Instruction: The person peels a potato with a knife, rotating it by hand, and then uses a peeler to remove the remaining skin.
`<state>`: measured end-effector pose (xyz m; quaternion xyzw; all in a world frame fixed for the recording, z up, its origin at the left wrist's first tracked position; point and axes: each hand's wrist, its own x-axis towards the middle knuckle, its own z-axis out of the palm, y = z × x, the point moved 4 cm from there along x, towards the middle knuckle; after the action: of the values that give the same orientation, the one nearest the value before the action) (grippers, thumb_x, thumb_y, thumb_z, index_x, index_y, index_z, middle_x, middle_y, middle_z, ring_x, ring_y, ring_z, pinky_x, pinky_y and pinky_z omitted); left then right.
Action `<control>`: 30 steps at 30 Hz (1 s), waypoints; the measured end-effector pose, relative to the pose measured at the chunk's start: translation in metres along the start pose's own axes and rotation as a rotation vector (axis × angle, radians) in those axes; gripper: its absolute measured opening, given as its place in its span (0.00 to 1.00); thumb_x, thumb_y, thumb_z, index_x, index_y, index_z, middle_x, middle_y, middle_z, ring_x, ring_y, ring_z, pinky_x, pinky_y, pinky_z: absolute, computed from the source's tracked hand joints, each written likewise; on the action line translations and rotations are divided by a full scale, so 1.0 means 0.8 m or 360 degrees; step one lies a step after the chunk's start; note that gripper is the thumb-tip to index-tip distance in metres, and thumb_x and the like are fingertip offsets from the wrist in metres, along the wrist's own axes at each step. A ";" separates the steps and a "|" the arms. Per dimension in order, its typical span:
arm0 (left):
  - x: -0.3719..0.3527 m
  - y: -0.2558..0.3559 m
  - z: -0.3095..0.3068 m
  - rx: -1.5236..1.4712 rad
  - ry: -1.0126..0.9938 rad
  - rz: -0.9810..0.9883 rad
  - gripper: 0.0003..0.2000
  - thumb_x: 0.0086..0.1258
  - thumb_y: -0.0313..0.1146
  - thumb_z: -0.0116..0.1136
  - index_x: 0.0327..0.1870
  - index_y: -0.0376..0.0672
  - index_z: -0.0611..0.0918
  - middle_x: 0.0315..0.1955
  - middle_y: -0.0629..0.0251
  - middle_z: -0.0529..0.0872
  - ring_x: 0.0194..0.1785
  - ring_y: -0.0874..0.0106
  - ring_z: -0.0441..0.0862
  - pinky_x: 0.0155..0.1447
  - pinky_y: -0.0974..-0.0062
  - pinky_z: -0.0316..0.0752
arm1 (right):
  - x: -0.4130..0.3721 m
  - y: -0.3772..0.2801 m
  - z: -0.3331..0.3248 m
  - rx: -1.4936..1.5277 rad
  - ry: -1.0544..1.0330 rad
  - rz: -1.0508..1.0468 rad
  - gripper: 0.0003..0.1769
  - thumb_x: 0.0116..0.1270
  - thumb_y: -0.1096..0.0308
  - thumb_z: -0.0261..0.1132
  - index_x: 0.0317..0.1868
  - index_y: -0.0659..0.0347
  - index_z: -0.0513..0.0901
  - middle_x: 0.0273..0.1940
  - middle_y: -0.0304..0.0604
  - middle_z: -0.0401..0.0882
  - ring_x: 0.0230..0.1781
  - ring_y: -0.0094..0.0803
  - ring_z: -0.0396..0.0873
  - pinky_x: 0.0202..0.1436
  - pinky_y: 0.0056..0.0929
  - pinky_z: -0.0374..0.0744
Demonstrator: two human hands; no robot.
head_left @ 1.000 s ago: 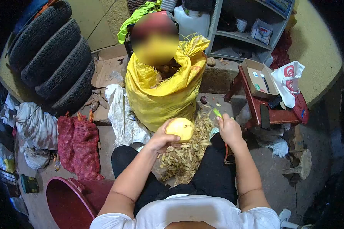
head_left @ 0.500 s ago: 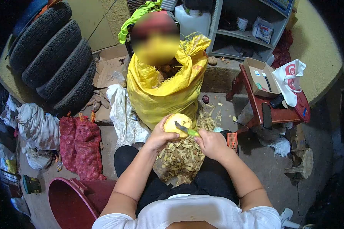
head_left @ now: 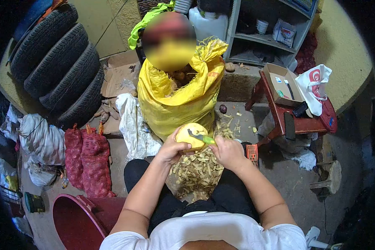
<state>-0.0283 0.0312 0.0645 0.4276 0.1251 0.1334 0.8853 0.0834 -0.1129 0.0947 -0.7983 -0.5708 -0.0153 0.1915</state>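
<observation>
My left hand is wrapped round the lower left side of a large, mostly peeled yellow potato. In my right hand is a small knife with a green handle, its dark blade lying against the potato's face. The fingers of my right hand are closed round that handle. Both hands are in front of the yellow sack. Below them, between my knees, is a heap of pale peelings.
Brown tubers show in the sack's mouth, with a blurred person behind it. At left are red net bags, stacked tyres and a maroon bin. An orange grater-like object is right of my knee. A red stool holds a box.
The potato has turned slightly and come a little lower and left in my left hand. My right hand and the knife have shifted slightly, the blade now flatter on the potato.
</observation>
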 end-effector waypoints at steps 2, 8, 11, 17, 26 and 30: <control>-0.002 0.004 0.000 -0.0009 -0.0006 -0.0011 0.34 0.47 0.20 0.63 0.61 0.38 0.65 0.48 0.57 0.79 0.46 0.67 0.82 0.42 0.71 0.83 | 0.000 -0.002 -0.005 -0.0004 0.0013 -0.0011 0.17 0.66 0.53 0.56 0.32 0.61 0.71 0.19 0.49 0.77 0.20 0.45 0.78 0.23 0.42 0.76; -0.006 0.003 -0.006 0.0131 0.0097 -0.0194 0.39 0.47 0.24 0.68 0.64 0.39 0.62 0.53 0.54 0.76 0.53 0.60 0.78 0.55 0.60 0.77 | -0.003 -0.007 -0.008 -0.0005 -0.0065 -0.0127 0.18 0.67 0.53 0.55 0.31 0.60 0.71 0.19 0.49 0.77 0.20 0.45 0.78 0.24 0.42 0.76; -0.013 0.008 -0.003 0.0087 0.0117 -0.0176 0.37 0.48 0.24 0.66 0.63 0.37 0.63 0.52 0.53 0.76 0.53 0.60 0.78 0.56 0.59 0.76 | 0.002 0.008 -0.005 -0.0079 -0.0166 0.0036 0.18 0.67 0.53 0.54 0.32 0.61 0.72 0.21 0.51 0.78 0.22 0.47 0.79 0.25 0.44 0.77; -0.006 0.010 -0.030 -0.0267 0.0093 -0.0174 0.32 0.50 0.22 0.62 0.61 0.36 0.66 0.50 0.55 0.77 0.52 0.63 0.79 0.55 0.62 0.76 | 0.005 0.041 -0.021 0.0116 0.0046 0.0460 0.18 0.70 0.55 0.51 0.38 0.65 0.72 0.24 0.58 0.78 0.26 0.55 0.78 0.30 0.51 0.75; -0.004 0.010 -0.032 -0.0228 0.0133 -0.0104 0.32 0.51 0.25 0.59 0.62 0.34 0.65 0.53 0.50 0.76 0.54 0.58 0.76 0.58 0.59 0.74 | 0.008 -0.001 -0.029 0.0478 -0.0101 0.0210 0.18 0.70 0.54 0.51 0.34 0.62 0.70 0.21 0.56 0.76 0.24 0.54 0.77 0.30 0.50 0.73; -0.006 0.014 -0.023 -0.0169 0.0137 -0.0105 0.32 0.51 0.25 0.59 0.62 0.34 0.65 0.51 0.51 0.76 0.53 0.59 0.77 0.57 0.60 0.74 | 0.002 -0.015 -0.021 0.0252 -0.0249 0.0056 0.16 0.67 0.56 0.55 0.33 0.61 0.69 0.21 0.53 0.74 0.23 0.54 0.76 0.26 0.48 0.72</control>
<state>-0.0404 0.0497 0.0629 0.3694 0.1698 0.1290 0.9044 0.0763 -0.1132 0.1140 -0.7893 -0.5694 0.0955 0.2092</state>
